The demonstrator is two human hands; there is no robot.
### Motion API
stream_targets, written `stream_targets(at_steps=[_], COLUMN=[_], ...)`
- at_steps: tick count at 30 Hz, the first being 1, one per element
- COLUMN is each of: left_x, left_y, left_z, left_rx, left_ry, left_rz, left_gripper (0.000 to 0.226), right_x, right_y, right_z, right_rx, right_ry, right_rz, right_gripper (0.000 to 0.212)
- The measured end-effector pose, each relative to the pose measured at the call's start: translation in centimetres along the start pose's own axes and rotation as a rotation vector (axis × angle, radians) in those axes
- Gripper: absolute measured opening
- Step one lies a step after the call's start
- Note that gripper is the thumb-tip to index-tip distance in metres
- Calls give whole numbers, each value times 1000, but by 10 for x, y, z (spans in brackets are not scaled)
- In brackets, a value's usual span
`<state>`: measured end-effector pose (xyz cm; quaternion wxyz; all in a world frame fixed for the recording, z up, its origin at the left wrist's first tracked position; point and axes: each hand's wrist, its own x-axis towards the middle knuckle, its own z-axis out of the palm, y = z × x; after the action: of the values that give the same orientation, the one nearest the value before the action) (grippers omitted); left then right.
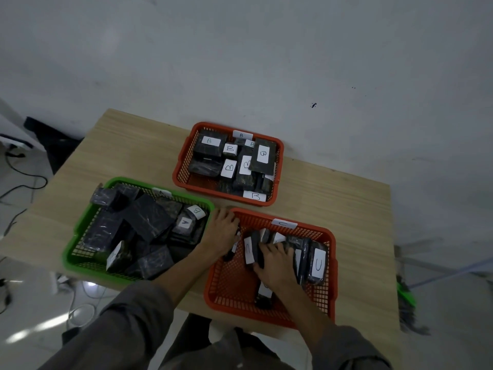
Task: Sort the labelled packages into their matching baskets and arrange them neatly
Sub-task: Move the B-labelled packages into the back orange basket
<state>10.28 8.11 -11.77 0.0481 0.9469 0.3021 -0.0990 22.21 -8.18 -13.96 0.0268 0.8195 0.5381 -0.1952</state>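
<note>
Both hands reach into the C basket (330, 244): right hand (274, 265) grips a package (257, 249), left hand's (222, 231) grip unclear.

We see a wooden table (133, 161) against a grey wall (240, 54). Black cables (24, 180) trail over the pale floor (29, 303) at left; a green broom (406, 297) lies at right.

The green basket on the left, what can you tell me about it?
The green basket looks like plastic, with mesh walls and a solid rounded rim. It sits flat on the wooden table, left of the near orange basket. A small white tag at its far rim seems to read A. It holds a loose, untidy pile of dark wrapped packages, tilted every way; one label reads B. The left hand is just beside its right corner.
</note>
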Motion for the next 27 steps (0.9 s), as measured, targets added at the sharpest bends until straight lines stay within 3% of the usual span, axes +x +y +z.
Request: stream_targets(at_steps=[6,10,16,23,27], left_x=[11,17,16,22,38], left_y=[15,24,18,-14,-39], left_z=[0,-7,-12,-37,-59], left_rx=[133,91,11,-516,-717], left_ry=[-120,-174,-202,-147,-152], left_rz=[-46,-118,-121,-148,-215], left_gripper=[28,23,33,48,39], right_x=[2,1,3,7,16], right_y=[-6,-8,-18,-28,-37], right_z=[-4,-2,3,-2,-7], right_rx=[-3,-27,-41,116,211], right_ry=[-26,-27,9,43,26], right_rz=[20,41,128,246,260], right_gripper=[57,56,61,38,19])
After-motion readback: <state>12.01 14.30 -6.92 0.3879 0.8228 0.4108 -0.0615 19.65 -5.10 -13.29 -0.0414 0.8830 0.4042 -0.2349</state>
